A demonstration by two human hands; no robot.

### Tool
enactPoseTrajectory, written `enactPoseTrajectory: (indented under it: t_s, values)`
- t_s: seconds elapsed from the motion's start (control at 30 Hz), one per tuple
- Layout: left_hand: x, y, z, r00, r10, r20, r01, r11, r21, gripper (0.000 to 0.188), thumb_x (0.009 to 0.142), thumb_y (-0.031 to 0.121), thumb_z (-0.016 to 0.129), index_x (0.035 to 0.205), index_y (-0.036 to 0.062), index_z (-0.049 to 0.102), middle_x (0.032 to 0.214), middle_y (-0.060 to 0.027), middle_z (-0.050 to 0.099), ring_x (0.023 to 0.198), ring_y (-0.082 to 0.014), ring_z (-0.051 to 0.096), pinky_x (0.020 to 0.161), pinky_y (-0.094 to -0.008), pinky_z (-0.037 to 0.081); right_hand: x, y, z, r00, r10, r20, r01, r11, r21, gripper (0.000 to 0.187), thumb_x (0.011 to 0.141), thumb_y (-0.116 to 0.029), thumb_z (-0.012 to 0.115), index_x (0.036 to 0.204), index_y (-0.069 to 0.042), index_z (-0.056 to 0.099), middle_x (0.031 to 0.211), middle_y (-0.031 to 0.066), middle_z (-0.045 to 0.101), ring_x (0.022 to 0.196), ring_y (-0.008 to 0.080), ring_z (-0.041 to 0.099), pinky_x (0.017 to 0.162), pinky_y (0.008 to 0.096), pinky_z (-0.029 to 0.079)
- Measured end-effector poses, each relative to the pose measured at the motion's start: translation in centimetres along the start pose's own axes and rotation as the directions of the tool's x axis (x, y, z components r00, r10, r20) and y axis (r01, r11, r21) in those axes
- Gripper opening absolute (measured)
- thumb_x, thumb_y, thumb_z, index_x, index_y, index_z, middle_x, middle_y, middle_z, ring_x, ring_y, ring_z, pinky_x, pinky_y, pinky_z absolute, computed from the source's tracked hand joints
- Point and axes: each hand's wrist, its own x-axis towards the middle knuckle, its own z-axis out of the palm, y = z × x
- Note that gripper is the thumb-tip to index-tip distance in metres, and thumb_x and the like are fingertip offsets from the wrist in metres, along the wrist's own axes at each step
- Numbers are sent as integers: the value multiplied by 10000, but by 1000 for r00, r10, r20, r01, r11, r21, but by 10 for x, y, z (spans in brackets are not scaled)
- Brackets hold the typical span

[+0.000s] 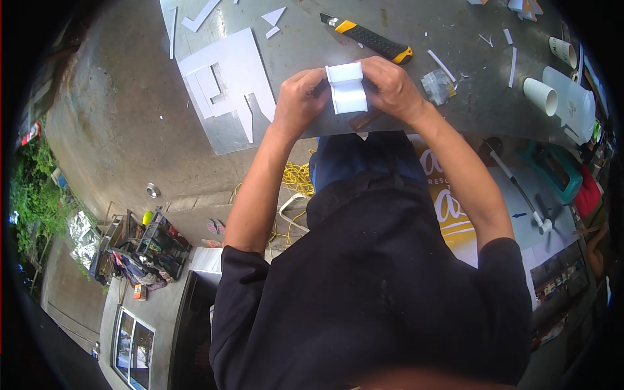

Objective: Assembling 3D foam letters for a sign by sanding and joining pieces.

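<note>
A small white stepped piece [347, 88], looking like foam board or card with raised side edges, is held up over the near edge of the grey table. My left hand [301, 94] grips its left side, fingers closed. On its other side my right hand [392, 88] pinches the right edge, with some fingertips hidden behind the piece. Just beyond my right hand lies a yellow and black utility knife [367, 38], its blade end toward the far left. A white cut sheet [250, 65] with a rectangular opening rests left of my left hand.
White offcuts [274, 16] and strips [441, 65] lie about the grey metal table [302, 32]. A clear crumpled packet [438, 87] sits right of my right hand. Paper cups [541, 96] and a translucent container [571, 104] stand at the right. Yellow cord [298, 177] coils on the floor.
</note>
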Motion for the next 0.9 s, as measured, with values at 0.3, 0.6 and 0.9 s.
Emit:
enactPoseTrajectory:
  t_s: [0.3, 0.6, 0.9]
  values:
    - [-1, 4, -1, 998, 30, -48, -30, 1000, -4, 263, 741, -11, 733, 995, 57, 720, 953, -119, 727, 835, -291, 714, 725, -347, 577, 8, -3, -8, 998, -22, 67, 25, 999, -45, 266, 704, 4, 739, 949, -19, 638, 851, 88, 662, 845, 287, 617, 759, 375, 531]
    - [3, -1, -2, 998, 58, -31, -58, 998, 5, 228, 741, 4, 738, 963, 50, 710, 958, -116, 719, 830, -304, 706, 728, -354, 579, 7, 0, -7, 996, -9, 88, 14, 998, -63, 316, 702, 17, 722, 1005, -23, 644, 887, 120, 661, 864, 312, 630, 768, 391, 540]
    - [2, -5, 0, 998, 61, -23, -62, 998, -28, 238, 723, -10, 724, 955, 40, 706, 958, -120, 715, 827, -311, 701, 725, -360, 577, 6, -1, -6, 995, 11, 102, -5, 998, -62, 345, 703, 14, 713, 1042, -14, 655, 921, 143, 681, 875, 327, 644, 781, 387, 540]
